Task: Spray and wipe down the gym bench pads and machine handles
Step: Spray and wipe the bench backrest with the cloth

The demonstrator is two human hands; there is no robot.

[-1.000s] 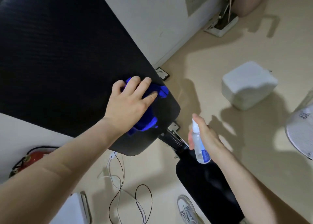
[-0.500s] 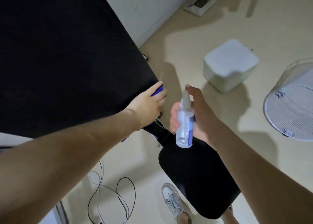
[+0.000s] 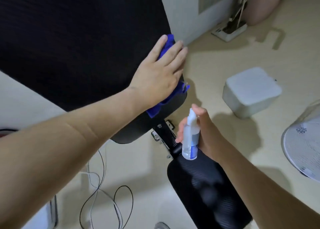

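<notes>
1. Moved up the black ribbed bench pad [image 3: 78, 47], the left hand [image 3: 159, 73] is laid flat, fingers straight, on a crumpled blue cloth [image 3: 168, 42].
2. A clear spray bottle [image 3: 190, 138] is clasped by the right hand [image 3: 206, 135].

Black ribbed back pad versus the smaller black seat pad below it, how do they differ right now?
The black ribbed back pad is far larger; the black seat pad is small. The left hand presses a blue cloth on the back pad; the seat pad carries no cloth. Both are black and ribbed.
</notes>
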